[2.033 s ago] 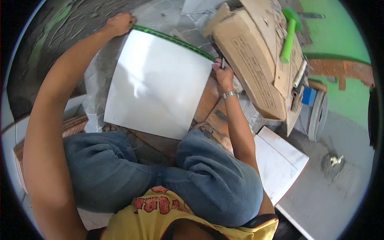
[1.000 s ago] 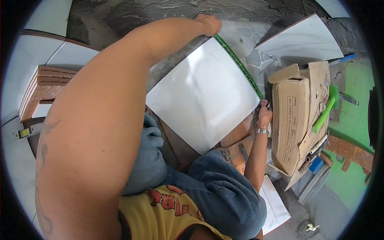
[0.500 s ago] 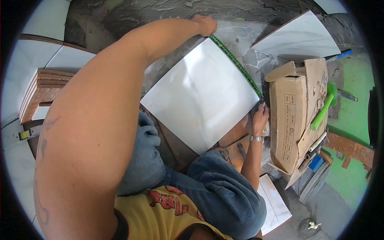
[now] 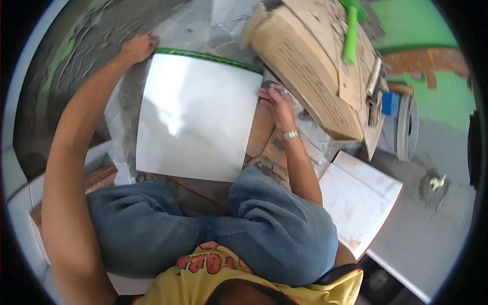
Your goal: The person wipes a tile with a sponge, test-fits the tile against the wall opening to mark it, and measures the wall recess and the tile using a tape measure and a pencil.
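A white, glossy square tile [image 4: 198, 117] lies in front of my knees, one edge turned away from me. Along that far edge runs a green tape measure [image 4: 208, 58] with dark markings. My left hand [image 4: 140, 48] is closed at the tape's left end, by the tile's far left corner. My right hand [image 4: 279, 104], with a metal watch on the wrist, is at the tile's right edge, just below the tape's right end. Its fingers are bent together near a small dark thing that I cannot make out.
A torn cardboard box [image 4: 305, 66] stands right of the tile, with a green-handled tool [image 4: 351, 38] on it. Another white tile [image 4: 361, 198] lies by my right knee. Wet mortar [image 4: 66, 66] covers the far left. A bucket [image 4: 406, 127] stands at right.
My view has turned and shifted, so the tile now sits squarer and further left. Both hands stay near its far corners; the right hand is slightly below the tape's end.
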### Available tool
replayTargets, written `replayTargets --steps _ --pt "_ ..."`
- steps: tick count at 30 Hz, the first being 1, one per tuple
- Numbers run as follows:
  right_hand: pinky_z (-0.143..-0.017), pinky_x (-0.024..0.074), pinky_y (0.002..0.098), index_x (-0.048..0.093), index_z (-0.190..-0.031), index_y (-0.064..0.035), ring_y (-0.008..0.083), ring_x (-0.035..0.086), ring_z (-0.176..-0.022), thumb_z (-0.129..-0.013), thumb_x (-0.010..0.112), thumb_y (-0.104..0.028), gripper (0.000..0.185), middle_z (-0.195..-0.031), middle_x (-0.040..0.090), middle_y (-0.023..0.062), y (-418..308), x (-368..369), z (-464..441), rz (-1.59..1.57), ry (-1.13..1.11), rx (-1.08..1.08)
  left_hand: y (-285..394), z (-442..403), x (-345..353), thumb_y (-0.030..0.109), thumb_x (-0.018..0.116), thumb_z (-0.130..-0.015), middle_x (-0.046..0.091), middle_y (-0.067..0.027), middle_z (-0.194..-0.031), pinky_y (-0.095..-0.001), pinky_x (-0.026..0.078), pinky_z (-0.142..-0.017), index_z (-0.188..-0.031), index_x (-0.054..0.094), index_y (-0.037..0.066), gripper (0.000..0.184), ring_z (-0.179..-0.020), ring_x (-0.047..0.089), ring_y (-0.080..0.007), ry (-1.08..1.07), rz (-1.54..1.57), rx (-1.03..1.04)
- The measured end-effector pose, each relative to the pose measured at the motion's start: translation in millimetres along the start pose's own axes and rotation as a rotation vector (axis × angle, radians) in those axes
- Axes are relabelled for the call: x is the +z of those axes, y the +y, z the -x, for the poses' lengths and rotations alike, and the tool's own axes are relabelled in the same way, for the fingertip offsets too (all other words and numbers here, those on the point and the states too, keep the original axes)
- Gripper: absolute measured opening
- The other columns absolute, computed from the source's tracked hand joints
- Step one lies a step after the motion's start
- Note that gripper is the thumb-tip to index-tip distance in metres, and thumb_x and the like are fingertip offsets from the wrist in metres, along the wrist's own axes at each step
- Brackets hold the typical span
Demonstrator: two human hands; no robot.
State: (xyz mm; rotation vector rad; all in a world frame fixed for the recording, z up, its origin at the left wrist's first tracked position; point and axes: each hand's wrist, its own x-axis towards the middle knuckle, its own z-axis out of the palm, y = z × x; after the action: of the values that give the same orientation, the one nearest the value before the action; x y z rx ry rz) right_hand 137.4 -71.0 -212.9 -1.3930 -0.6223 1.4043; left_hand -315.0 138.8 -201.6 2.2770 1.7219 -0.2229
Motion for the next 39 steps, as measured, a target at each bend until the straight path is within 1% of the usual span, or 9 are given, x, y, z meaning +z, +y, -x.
replayTargets --steps 8,9,12,13,16,19,31,34,39 --pt "-0.072 0.0528 0.0303 0.072 -0.107 -0.0017 0.0180 0.069 -0.078 -0.099 0.060 -0.025 0.027 -0.089 0.074 0.0105 29 0 -16 0.718 0.289 -0.530 -5 -1 -5 0.027 0.062 -0.090 0.071 -0.0161 -0.115 -0.0479 0.052 -0.093 -0.113 0.075 0.016 0.028 -0.109 0.066 -0.0370 -0.008 0.017 0.017" --pt "-0.069 0.0548 0.0382 0.073 -0.104 -0.0043 0.0287 0.070 -0.073 -0.094 0.063 -0.025 0.025 -0.084 0.072 0.0173 31 1 -20 0.732 0.362 -0.596 -6 -2 -4 0.027 0.063 -0.089 0.071 -0.0167 -0.114 -0.0474 0.052 -0.094 -0.113 0.075 0.016 0.028 -0.108 0.066 -0.0371 0.003 0.022 0.026" --pt "-0.069 0.0552 0.0387 0.073 -0.105 -0.0044 0.0327 0.070 -0.075 -0.093 0.064 -0.025 0.025 -0.085 0.072 0.0176 39 -3 -35 0.662 0.394 -0.669 -6 -2 -5 0.026 0.064 -0.089 0.071 -0.0185 -0.112 -0.0459 0.051 -0.094 -0.112 0.075 0.013 0.029 -0.107 0.067 -0.0375 0.013 0.026 0.046" --pt "-0.078 0.0545 0.0372 0.071 -0.109 -0.0049 0.0289 0.071 -0.085 -0.097 0.061 -0.031 0.031 -0.094 0.074 0.0149 22 2 -23 0.756 0.375 -0.423 -6 -2 -6 0.026 0.065 -0.089 0.071 -0.0191 -0.112 -0.0454 0.051 -0.094 -0.112 0.075 0.013 0.029 -0.107 0.067 -0.0376 0.003 0.020 0.057" --pt "-0.082 0.0536 0.0397 0.070 -0.108 -0.0067 0.0349 0.069 -0.091 -0.097 0.061 -0.032 0.029 -0.098 0.073 0.0162 23 3 -31 0.751 0.423 -0.615 -4 -2 -8 0.025 0.065 -0.089 0.071 -0.0197 -0.112 -0.0446 0.051 -0.094 -0.112 0.075 0.011 0.029 -0.107 0.067 -0.0377 -0.012 0.022 0.028" --pt "-0.088 0.0516 0.0462 0.069 -0.107 -0.0046 0.0380 0.067 -0.097 -0.094 0.062 -0.029 0.029 -0.104 0.070 0.0211 23 5 -41 0.749 0.351 -0.437 -6 -2 -6 0.025 0.065 -0.089 0.071 -0.0195 -0.112 -0.0444 0.051 -0.094 -0.112 0.075 0.011 0.029 -0.107 0.067 -0.0376 -0.005 0.012 0.037" --pt "-0.087 0.0512 0.0443 0.069 -0.098 -0.0033 0.0375 0.065 -0.097 -0.094 0.063 -0.016 0.015 -0.101 0.070 0.0173 36 8 -67 0.888 0.365 -0.730 0 1 -10 0.025 0.065 -0.089 0.071 -0.0186 -0.112 -0.0432 0.051 -0.095 -0.112 0.075 0.011 0.029 -0.107 0.067 -0.0371 -0.009 0.013 0.062" --pt "-0.089 0.0502 0.0447 0.069 -0.098 -0.0034 0.0372 0.064 -0.099 -0.093 0.064 -0.015 0.014 -0.104 0.069 0.0177 29 7 -65 0.882 0.286 -0.594 -2 2 -9 0.025 0.065 -0.089 0.071 -0.0182 -0.113 -0.0431 0.051 -0.095 -0.112 0.075 0.011 0.029 -0.107 0.067 -0.0370 -0.002 0.005 0.063" --pt "-0.089 0.0495 0.0447 0.070 -0.098 -0.0045 0.0365 0.065 -0.097 -0.090 0.066 -0.015 0.014 -0.103 0.070 0.0172 21 8 -62 1.022 0.286 -0.662 -9 -2 -3 0.025 0.065 -0.089 0.071 -0.0178 -0.114 -0.0440 0.052 -0.094 -0.113 0.075 0.012 0.029 -0.107 0.067 -0.0366 0.029 0.001 0.097"
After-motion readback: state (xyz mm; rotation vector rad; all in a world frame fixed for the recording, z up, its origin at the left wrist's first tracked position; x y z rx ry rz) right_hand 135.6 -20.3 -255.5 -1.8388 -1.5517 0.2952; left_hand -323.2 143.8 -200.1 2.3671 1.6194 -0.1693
